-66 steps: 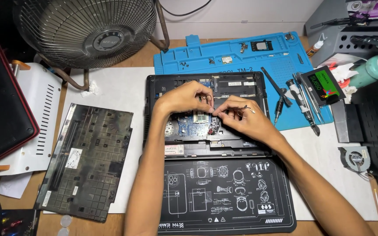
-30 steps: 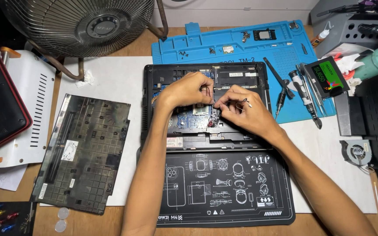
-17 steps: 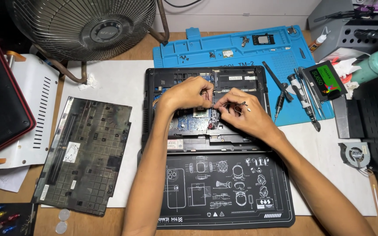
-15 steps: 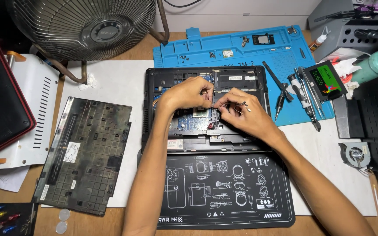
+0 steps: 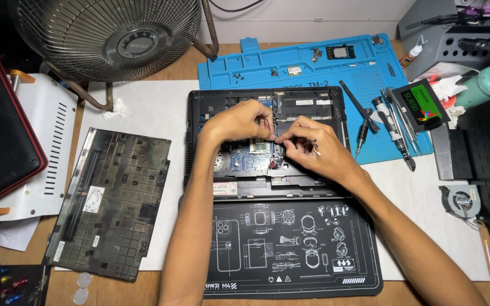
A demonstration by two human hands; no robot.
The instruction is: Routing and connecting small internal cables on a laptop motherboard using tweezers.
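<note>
Change: both hands have stayed over the middle of the open laptop since the earlier frames; only the view has drifted a little, so the fan sits higher and more to the left in it.
Left hand (image 5: pixel 239 120): palm down over the board, fingers curled together, fingertips pinched on something small at the board's centre; what it is cannot be told.
Right hand (image 5: pixel 307 144): just beside the left, fingertips meeting the left's, thumb and forefinger pressed together on the same small spot.
Laptop (image 5: pixel 228 102): black, bottom cover off, lying flat on the white sheet between the two mats, blue board (image 5: pixel 245 161) showing under the hands.
Cover (image 5: pixel 109 204): lies apart to the left of the laptop, inner side up.
Black mat (image 5: pixel 293 249): touching the laptop's near edge, white drawings on it.
Blue mat (image 5: pixel 307 62): behind the laptop, small screws and parts on it.
Screwdrivers (image 5: pixel 392 130): on the blue mat's right edge, beside a green-labelled drive (image 5: pixel 422 105).
Fan (image 5: pixel 114 37): wire-caged, at the far left.
</note>
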